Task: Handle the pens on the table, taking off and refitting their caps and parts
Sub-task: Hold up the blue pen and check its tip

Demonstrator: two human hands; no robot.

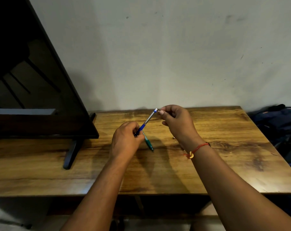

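Note:
My left hand [126,140] grips the blue grip end of a blue and silver pen [147,120], which slants up to the right above the wooden table [224,164]. My right hand [174,122] is at the pen's white top end, its thumb and forefinger pinched together right beside the tip; whether they hold a small part is too small to tell. A green pen [149,144] lies on the table under my left hand, its tip pointing toward me. A tiny metal piece [173,138] lies on the table near my right wrist.
A dark flat screen [33,80] on a black stand [71,152] fills the left side of the table. A plain wall rises behind the table. A dark blue bag [278,120] sits off the table's right edge.

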